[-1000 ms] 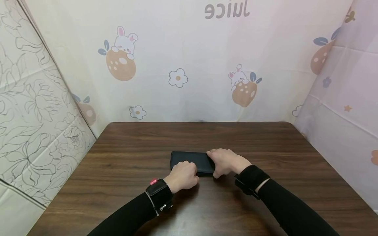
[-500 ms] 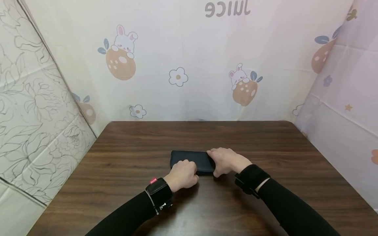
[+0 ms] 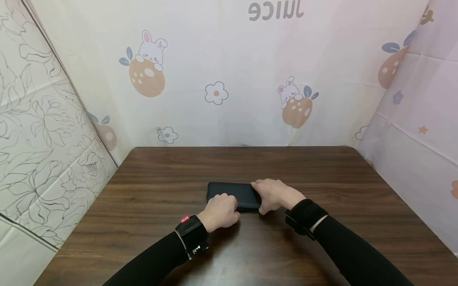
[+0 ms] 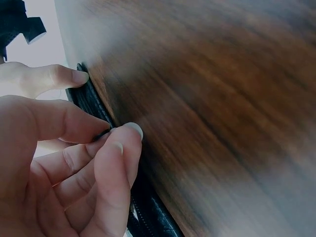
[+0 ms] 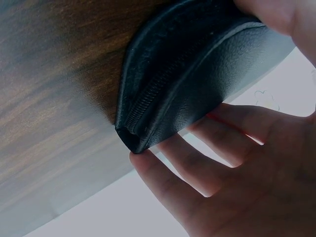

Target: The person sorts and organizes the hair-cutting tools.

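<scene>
A black zip wallet (image 3: 229, 191) lies flat near the middle of the wooden table. At its near edge, my left hand (image 3: 219, 212) pinches a small dark zipper pull (image 4: 102, 135) between thumb and forefinger, the other fingers curled in. My right hand (image 3: 276, 195) grips the wallet's right end, thumb on the near side and fingers round the far side. The right wrist view shows the closed zipper teeth (image 5: 153, 94) running along the wallet's end, with the right fingers (image 5: 168, 182) against its far edge. The left hand hides part of the near edge in the head view.
The brown wooden table (image 3: 161, 171) extends around the wallet on every side. Behind it hangs a pale curtain (image 3: 243, 115) with rabbit and strawberry prints. A flower-line sheet (image 3: 46, 151) covers the left side. Black bands (image 3: 193, 235) are strapped round both wrists.
</scene>
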`<state>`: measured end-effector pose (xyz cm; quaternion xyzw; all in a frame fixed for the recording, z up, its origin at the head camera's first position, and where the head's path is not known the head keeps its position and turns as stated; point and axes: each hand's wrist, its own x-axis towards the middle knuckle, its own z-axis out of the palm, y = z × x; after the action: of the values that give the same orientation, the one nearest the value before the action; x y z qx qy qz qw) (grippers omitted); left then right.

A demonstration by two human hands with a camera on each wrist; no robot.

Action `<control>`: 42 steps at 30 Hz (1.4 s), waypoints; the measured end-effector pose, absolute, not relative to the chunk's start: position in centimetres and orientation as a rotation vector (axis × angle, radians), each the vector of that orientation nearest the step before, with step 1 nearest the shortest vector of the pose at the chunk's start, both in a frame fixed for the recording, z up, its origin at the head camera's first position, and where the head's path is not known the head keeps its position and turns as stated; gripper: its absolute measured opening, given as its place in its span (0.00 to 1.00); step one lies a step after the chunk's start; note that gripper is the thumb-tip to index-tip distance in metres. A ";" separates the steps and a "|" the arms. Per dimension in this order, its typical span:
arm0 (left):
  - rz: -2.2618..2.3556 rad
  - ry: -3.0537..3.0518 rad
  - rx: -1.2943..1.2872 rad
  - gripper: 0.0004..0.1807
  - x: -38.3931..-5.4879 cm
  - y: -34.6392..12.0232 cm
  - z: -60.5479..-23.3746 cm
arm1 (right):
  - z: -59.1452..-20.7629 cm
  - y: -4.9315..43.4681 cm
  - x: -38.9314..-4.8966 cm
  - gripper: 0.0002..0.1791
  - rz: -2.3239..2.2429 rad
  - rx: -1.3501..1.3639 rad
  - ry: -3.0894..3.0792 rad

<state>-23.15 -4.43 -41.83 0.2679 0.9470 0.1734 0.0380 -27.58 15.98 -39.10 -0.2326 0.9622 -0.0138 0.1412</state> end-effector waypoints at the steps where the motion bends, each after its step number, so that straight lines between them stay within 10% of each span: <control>1: 0.528 2.906 0.823 0.20 -23.1 -4.4 -41.8 | -39.1 16.0 -27.6 0.48 -0.041 -0.670 2.778; 42: 0.557 2.906 0.855 0.27 -23.0 -5.8 -41.7 | -39.0 15.9 -27.4 0.48 -0.040 -0.642 2.775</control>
<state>-23.05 -5.81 -41.73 0.2776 0.9430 0.1809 0.0307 -27.39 15.88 -38.98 -0.2228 0.9637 -0.0138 0.1461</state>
